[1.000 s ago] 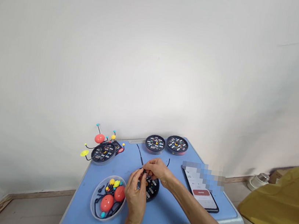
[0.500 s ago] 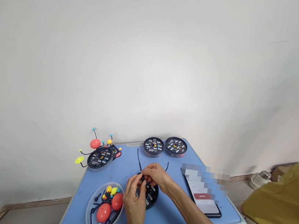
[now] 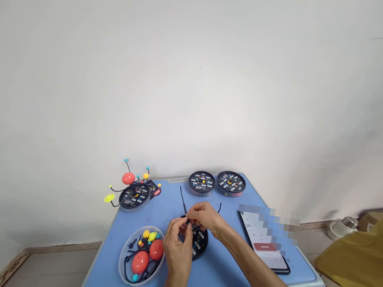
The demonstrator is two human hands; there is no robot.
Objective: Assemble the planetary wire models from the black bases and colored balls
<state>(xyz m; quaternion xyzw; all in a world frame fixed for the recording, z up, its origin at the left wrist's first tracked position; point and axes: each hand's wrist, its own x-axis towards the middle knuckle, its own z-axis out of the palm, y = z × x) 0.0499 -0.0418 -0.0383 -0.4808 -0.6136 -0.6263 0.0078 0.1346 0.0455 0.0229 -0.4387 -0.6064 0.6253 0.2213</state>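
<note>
Over the black disc (image 3: 200, 245), the left hand (image 3: 178, 253) and right hand (image 3: 205, 217) are pinching a thin black stick (image 3: 183, 199), probably light, stiff and easiest held by its thicker part.

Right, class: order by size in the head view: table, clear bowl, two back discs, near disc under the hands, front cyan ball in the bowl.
1. Table
2. Clear bowl
3. Left back disc, right back disc: too alike to rank; near disc: partly hidden, unsure
4. Cyan ball
</note>
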